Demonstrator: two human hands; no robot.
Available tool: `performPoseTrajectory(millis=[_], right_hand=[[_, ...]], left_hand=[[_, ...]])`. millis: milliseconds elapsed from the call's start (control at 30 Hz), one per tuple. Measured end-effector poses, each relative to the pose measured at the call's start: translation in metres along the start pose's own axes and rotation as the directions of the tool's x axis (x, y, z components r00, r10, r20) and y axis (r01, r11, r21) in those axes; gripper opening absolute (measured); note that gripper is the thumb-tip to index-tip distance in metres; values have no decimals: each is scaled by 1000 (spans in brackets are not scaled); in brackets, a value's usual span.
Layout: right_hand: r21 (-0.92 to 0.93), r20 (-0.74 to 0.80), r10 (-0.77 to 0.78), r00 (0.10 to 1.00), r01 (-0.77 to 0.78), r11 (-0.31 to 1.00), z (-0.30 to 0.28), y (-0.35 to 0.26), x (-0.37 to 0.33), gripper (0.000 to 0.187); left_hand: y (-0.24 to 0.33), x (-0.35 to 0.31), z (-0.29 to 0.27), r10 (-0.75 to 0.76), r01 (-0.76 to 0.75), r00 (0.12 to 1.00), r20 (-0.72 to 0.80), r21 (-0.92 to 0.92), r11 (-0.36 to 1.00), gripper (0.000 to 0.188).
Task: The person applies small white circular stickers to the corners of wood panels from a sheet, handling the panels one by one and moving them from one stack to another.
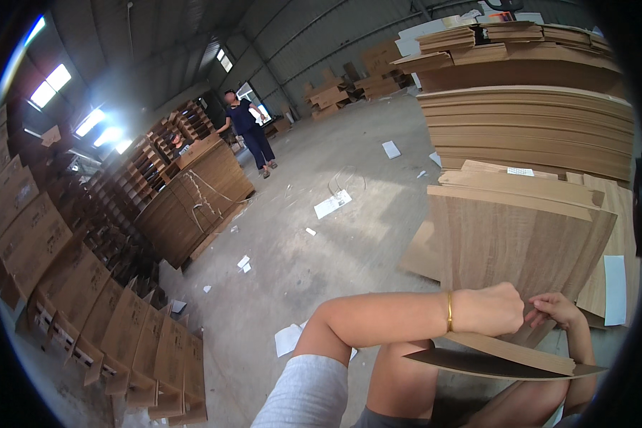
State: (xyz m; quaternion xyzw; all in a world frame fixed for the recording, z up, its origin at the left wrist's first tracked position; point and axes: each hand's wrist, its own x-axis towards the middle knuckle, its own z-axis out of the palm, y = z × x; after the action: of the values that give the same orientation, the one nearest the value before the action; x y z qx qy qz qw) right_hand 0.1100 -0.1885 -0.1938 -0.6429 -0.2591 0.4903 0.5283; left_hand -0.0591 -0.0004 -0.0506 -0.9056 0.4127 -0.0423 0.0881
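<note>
My left hand [488, 308], a gold bangle at its wrist, is curled into a fist in front of several wood-grain boards [506, 239]. Whatever its fingers hold, if anything, is hidden. Close beside it on the right, my right hand [555, 309] has its fingers loosely apart, and I see nothing in them. Under both hands, a dark thin sheet [478, 362] lies across my bent legs. On top of it rests a light brown board or folded piece of cardboard [524, 351]; which one, I cannot tell.
A tall stack of flat brown cardboard [528, 132] rises behind the boards. Flattened cartons [85, 292] stand in a row at the left. Paper scraps, including a white sheet [333, 204], lie on the concrete floor. A person [250, 132] stands beyond a strapped board stack [192, 203].
</note>
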Motion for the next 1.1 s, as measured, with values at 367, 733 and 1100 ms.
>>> performPoseTrajectory(millis=[367,733,1100], right_hand=[[-6,-35,1,999,-2,1000,1,0,-3,40],[21,-23,-16,1000,16,1000,-6,11,0,39],[-11,-32,-18,999,18,1000,-7,12,2,36]], left_hand=[[2,-1,1,3,-2,997,-72,1,1000,10],[5,0,2,-7,7,984,-180,-3,1000,10],[3,-2,5,14,-3,954,-298,38,999,11]])
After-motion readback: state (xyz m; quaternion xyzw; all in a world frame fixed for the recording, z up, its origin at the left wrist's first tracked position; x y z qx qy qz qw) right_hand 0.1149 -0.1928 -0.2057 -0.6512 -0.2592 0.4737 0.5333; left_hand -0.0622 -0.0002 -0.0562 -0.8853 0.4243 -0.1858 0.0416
